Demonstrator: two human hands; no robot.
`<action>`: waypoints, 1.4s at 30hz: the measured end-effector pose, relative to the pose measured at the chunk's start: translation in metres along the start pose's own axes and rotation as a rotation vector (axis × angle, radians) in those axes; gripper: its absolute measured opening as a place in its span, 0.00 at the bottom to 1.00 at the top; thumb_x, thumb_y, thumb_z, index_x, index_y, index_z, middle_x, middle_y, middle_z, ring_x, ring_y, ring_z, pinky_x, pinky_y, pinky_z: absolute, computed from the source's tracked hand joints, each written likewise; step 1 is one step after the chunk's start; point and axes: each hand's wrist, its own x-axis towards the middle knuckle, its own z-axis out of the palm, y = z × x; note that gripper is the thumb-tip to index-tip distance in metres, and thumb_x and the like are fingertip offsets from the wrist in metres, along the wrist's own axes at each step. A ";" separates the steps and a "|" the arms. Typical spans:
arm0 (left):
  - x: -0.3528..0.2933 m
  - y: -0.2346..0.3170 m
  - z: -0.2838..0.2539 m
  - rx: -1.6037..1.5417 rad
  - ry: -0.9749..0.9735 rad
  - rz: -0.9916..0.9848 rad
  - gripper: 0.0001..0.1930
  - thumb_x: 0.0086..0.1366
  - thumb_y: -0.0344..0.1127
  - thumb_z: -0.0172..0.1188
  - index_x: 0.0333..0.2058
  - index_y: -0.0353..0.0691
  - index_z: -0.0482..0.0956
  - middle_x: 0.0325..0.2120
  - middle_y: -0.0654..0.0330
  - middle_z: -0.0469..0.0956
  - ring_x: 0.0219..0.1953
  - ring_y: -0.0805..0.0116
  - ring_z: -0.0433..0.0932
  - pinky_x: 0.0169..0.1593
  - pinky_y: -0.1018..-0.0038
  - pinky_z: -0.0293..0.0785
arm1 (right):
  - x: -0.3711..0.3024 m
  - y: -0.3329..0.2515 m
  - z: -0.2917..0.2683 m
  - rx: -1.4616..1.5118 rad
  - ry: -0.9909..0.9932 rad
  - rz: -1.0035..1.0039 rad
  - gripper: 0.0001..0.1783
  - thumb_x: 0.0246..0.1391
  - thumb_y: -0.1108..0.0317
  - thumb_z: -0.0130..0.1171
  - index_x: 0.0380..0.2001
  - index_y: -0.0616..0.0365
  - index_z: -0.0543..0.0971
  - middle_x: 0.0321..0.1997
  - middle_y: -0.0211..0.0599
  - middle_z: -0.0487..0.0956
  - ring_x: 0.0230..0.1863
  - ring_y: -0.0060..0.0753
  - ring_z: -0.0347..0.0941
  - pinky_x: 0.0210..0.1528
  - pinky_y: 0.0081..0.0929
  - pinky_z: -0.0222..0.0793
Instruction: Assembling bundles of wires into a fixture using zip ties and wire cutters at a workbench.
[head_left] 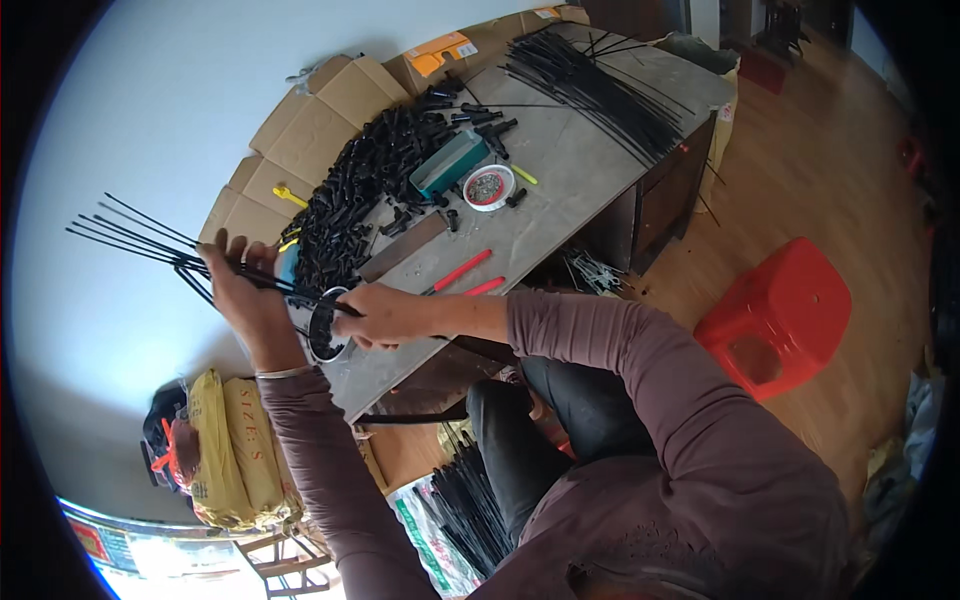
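Several thin black rods [135, 236] are gripped in my left hand [248, 300], which is raised at the table's left end. Their far ends fan out toward the wall. My right hand [388, 312] is closed around the near ends of the rods, fingers pinched together. Just below it is a round white-rimmed tub [340, 352] with something dark inside. Part of the tub is covered by my right hand. Beyond my hands, a large heap of short black plastic parts [375, 165] lies along the cardboard.
On the grey table [560, 190] are a green box [450, 165], a white bowl [490, 207] of small metal bits, red-handled pliers [463, 270], a flat strip [403, 247] and a far bundle of black rods [600, 95]. A red stool [785, 315] stands right; yellow sacks [245, 450] left.
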 end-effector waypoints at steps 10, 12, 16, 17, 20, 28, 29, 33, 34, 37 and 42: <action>0.010 0.001 -0.008 -0.128 -0.346 -0.458 0.19 0.73 0.46 0.43 0.48 0.35 0.68 0.19 0.72 0.54 0.18 0.81 0.51 0.19 0.82 0.49 | -0.079 0.030 -0.243 -0.893 0.859 0.084 0.14 0.49 0.56 0.57 0.26 0.55 0.80 0.25 0.41 0.80 0.31 0.44 0.77 0.33 0.42 0.70; 0.002 0.008 0.007 -0.108 -0.343 -0.476 0.18 0.72 0.45 0.44 0.48 0.35 0.68 0.19 0.71 0.54 0.18 0.80 0.53 0.20 0.82 0.50 | -0.106 0.049 -0.303 -1.176 1.070 0.200 0.12 0.48 0.59 0.55 0.28 0.54 0.80 0.31 0.42 0.80 0.36 0.47 0.77 0.37 0.44 0.71; -0.022 0.009 0.052 -0.003 -0.249 -0.528 0.16 0.71 0.41 0.47 0.50 0.36 0.69 0.20 0.71 0.57 0.21 0.79 0.57 0.23 0.80 0.56 | -0.142 0.074 -0.361 -1.390 1.144 0.290 0.09 0.51 0.62 0.54 0.31 0.51 0.81 0.33 0.40 0.79 0.38 0.46 0.76 0.40 0.42 0.70; -0.031 0.008 0.068 0.087 -0.154 -0.510 0.16 0.71 0.41 0.47 0.50 0.36 0.69 0.20 0.71 0.56 0.22 0.80 0.57 0.24 0.80 0.57 | -0.150 0.080 -0.367 -1.502 1.108 0.330 0.08 0.50 0.63 0.56 0.30 0.52 0.81 0.35 0.40 0.78 0.39 0.45 0.76 0.40 0.41 0.70; -0.002 -0.006 0.039 -0.124 -0.400 -0.554 0.17 0.71 0.39 0.47 0.54 0.36 0.68 0.21 0.69 0.59 0.23 0.77 0.60 0.26 0.78 0.60 | -0.144 0.081 -0.378 -1.656 1.023 0.404 0.07 0.49 0.65 0.58 0.29 0.54 0.81 0.37 0.41 0.78 0.41 0.45 0.75 0.41 0.41 0.70; -0.003 -0.017 0.052 -0.048 -0.355 -0.486 0.21 0.71 0.37 0.46 0.59 0.36 0.63 0.30 0.65 0.69 0.32 0.72 0.70 0.35 0.75 0.69 | -0.120 0.079 -0.376 -1.636 1.008 0.353 0.06 0.48 0.69 0.57 0.29 0.57 0.81 0.37 0.43 0.78 0.40 0.47 0.77 0.41 0.40 0.72; -0.002 -0.018 0.052 -0.049 -0.351 -0.485 0.21 0.71 0.37 0.46 0.59 0.36 0.63 0.30 0.65 0.69 0.32 0.72 0.70 0.35 0.75 0.69 | -0.119 0.082 -0.377 -1.642 1.040 0.401 0.07 0.48 0.70 0.56 0.29 0.57 0.81 0.36 0.44 0.79 0.39 0.48 0.78 0.39 0.40 0.73; 0.005 -0.021 0.032 -0.247 -0.560 -0.509 0.21 0.70 0.34 0.47 0.59 0.34 0.62 0.33 0.63 0.73 0.35 0.68 0.74 0.38 0.71 0.73 | -0.113 0.072 -0.376 -1.576 0.999 0.511 0.08 0.48 0.72 0.53 0.29 0.58 0.81 0.33 0.46 0.81 0.36 0.50 0.79 0.35 0.42 0.74; 0.007 -0.019 0.028 -0.298 -0.625 -0.527 0.21 0.69 0.33 0.48 0.59 0.33 0.62 0.35 0.62 0.74 0.36 0.67 0.75 0.39 0.70 0.74 | -0.112 0.072 -0.379 -1.582 0.989 0.494 0.08 0.48 0.72 0.53 0.29 0.58 0.81 0.33 0.46 0.81 0.36 0.50 0.79 0.35 0.42 0.74; -0.001 -0.011 0.030 -0.130 -0.447 -0.498 0.21 0.68 0.31 0.50 0.58 0.32 0.62 0.38 0.59 0.76 0.38 0.63 0.78 0.42 0.67 0.76 | -0.102 0.072 -0.381 -1.601 0.969 0.532 0.10 0.51 0.71 0.49 0.28 0.58 0.81 0.33 0.46 0.81 0.38 0.49 0.79 0.36 0.42 0.74; -0.010 -0.006 0.030 -0.181 -0.468 -0.508 0.18 0.68 0.30 0.49 0.55 0.30 0.65 0.39 0.51 0.77 0.41 0.57 0.79 0.45 0.63 0.78 | -0.111 0.061 -0.375 -1.579 0.933 0.572 0.14 0.51 0.58 0.57 0.33 0.57 0.78 0.37 0.46 0.80 0.42 0.52 0.76 0.40 0.46 0.71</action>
